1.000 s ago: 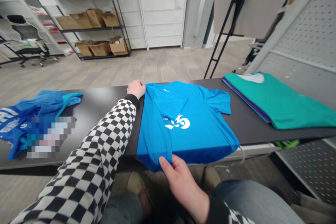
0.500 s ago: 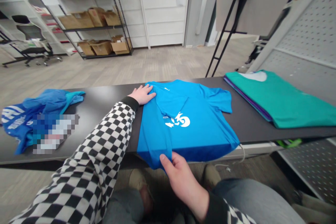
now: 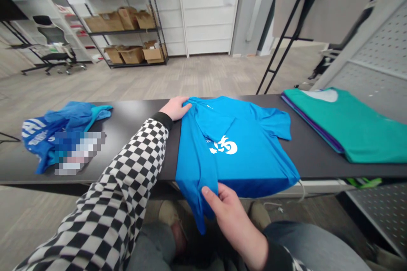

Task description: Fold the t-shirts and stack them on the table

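A bright blue T-shirt (image 3: 254, 165) with a white print lies on the dark table, its left side folded inward with one sleeve across the front. The lower hem hangs over the near table edge. My left hand (image 3: 177, 108) is at the far left corner by the shoulder, its fingers and thumb closed on the fabric there. At the near edge, my right hand (image 3: 233, 209) pinches the folded hem between thumb and fingers; a loose point of cloth droops beside it.
A crumpled pile of blue clothing (image 3: 68, 120) lies on the table (image 3: 133, 112) at left. Folded shirts, a green one (image 3: 359, 123) on top, are stacked at right. Beyond the table stand a shelf with cardboard boxes (image 3: 132, 55) and a black stand (image 3: 280, 51).
The fingers of my left hand have gone from spread flat to closed at the shoulder corner. More cloth hangs down by my right hand. The view has shifted slightly left.
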Demonstrator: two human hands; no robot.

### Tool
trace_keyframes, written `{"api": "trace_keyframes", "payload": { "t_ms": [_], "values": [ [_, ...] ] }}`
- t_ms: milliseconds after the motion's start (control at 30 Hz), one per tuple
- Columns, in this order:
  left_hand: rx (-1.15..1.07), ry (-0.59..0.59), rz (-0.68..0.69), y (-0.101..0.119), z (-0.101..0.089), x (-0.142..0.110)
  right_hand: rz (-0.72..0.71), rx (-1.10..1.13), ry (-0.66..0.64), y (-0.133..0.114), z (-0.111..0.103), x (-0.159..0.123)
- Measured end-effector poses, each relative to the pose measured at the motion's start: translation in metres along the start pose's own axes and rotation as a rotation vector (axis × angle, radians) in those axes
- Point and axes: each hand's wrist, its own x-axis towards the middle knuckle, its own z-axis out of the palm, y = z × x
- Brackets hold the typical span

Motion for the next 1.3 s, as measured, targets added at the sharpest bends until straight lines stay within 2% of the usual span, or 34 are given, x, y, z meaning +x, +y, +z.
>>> {"api": "trace_keyframes", "payload": {
  "t_ms": [67,167,267,400,500,600,667,767,933,1067,1200,1300],
  "values": [
    [0.007,0.059,-0.026,-0.004,-0.012,-0.009,-0.023,-0.043,0.053,0.006,-0.001,0.002],
    [-0.037,0.039,-0.110,-0.008,-0.021,-0.029,-0.040,-0.100,0.128,0.014,-0.002,0.003],
    [-0.034,-0.046,-0.073,-0.006,-0.017,-0.050,-0.056,-0.106,0.160,0.019,-0.001,0.003],
    [0.050,-0.056,-0.037,-0.003,-0.010,-0.060,-0.063,-0.069,0.143,0.023,-0.001,0.004],
    [0.052,-0.011,-0.087,0.001,-0.011,-0.061,-0.072,-0.066,0.140,0.025,-0.001,0.006],
    [-0.006,0.057,0.001,0.013,-0.009,-0.064,-0.087,-0.060,0.136,0.026,-0.002,0.007],
    [-0.019,-0.053,0.081,0.022,-0.005,-0.068,-0.098,-0.064,0.138,0.026,-0.002,0.007],
    [0.038,-0.277,0.045,0.028,-0.001,-0.073,-0.106,-0.091,0.130,0.023,-0.001,0.008],
    [0.088,-0.330,-0.047,0.010,-0.005,-0.071,-0.133,-0.160,0.095,0.020,-0.002,0.009],
    [0.103,-0.311,-0.094,-0.006,-0.007,-0.063,-0.124,-0.271,-0.027,0.019,-0.011,0.013],
    [0.106,-0.187,-0.083,-0.006,-0.006,-0.058,-0.128,-0.461,-0.198,0.021,-0.030,0.024],
    [0.056,-0.095,0.004,0.002,-0.004,-0.059,-0.146,-0.594,-0.192,0.034,-0.040,0.033]
  ]
}}
